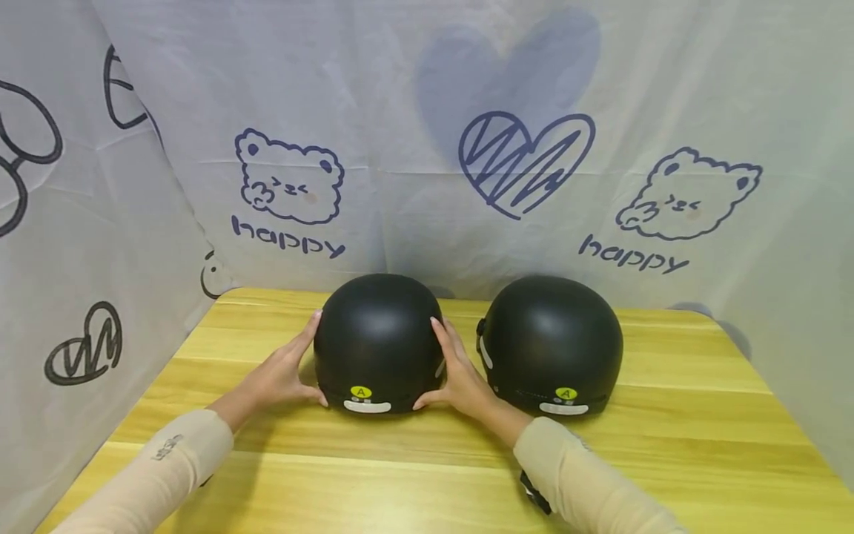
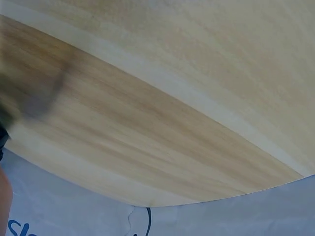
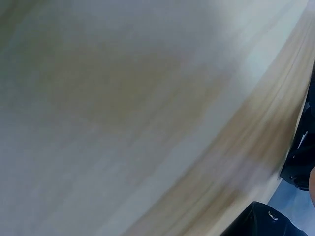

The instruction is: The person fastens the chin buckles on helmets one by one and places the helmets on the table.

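Two matte black helmets stand side by side on the wooden table, each with a yellow "A" sticker and a pale strip low on its near side. My left hand (image 1: 282, 373) holds the left helmet (image 1: 376, 341) at its left side, thumb near the lower rim. On the opposite side my right hand (image 1: 462, 377) grips the same helmet, fingers up along the shell and thumb low. The right helmet (image 1: 554, 345) sits just beyond the right hand. In the left wrist view, only a sliver of hand (image 2: 4, 201) shows. Dark helmet parts (image 3: 268, 221) edge into the right wrist view.
The wooden table (image 1: 373, 489) has yellow-brown grain. A white cloth (image 1: 414, 96) printed with bears, hearts and "happy" hangs behind it, with more cloth at both sides. A black strap or buckle (image 1: 534, 493) shows beneath the right forearm.
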Tool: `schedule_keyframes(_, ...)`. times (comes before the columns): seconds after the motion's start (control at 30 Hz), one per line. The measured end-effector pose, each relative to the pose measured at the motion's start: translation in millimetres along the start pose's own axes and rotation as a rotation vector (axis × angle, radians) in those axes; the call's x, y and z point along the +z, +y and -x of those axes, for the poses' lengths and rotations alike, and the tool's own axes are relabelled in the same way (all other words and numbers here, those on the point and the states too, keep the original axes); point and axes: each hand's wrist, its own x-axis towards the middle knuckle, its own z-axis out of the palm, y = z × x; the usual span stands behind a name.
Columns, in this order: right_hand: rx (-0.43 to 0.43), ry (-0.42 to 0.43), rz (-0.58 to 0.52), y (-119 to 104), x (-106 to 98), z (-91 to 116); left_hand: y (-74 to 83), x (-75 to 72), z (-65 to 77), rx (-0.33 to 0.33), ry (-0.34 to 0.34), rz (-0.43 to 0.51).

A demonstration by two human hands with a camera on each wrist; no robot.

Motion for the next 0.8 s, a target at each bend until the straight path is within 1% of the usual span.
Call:
schedule_keyframes(0.17,0.02,-0.021,0.03,-2,-2,-2,0.3,-1.5,-0.1,0.01,-0.008,0.003)
schedule_keyframes(0.27,-0.005,-0.021,0.059,-5,-9,-2,3.7,-3.7,0.1,-0.011,-0.014,0.001)
schedule_keyframes(0.37,-0.073,0.007,0.066,-11,-24,-3,10.5,-9.5,-0.8,-0.029,0.004,0.002)
schedule_keyframes(0.57,-0.265,0.123,0.117,-23,-64,-5,29.1,-27.0,-7.1,-0.048,0.102,0.011)
schedule_keyframes(0.67,-0.354,0.18,0.134,-26,-82,-2,38.8,-32.8,-12.9,-0.066,0.141,0.039)
schedule_keyframes(0.73,-0.382,0.198,0.139,-26,-93,1,46.2,-35.0,-17.1,-0.077,0.171,0.077)
schedule_keyframes(0.8,-0.387,0.204,0.14,-25,-102,5,54.5,-36.4,-21.3,-0.087,0.204,0.131)
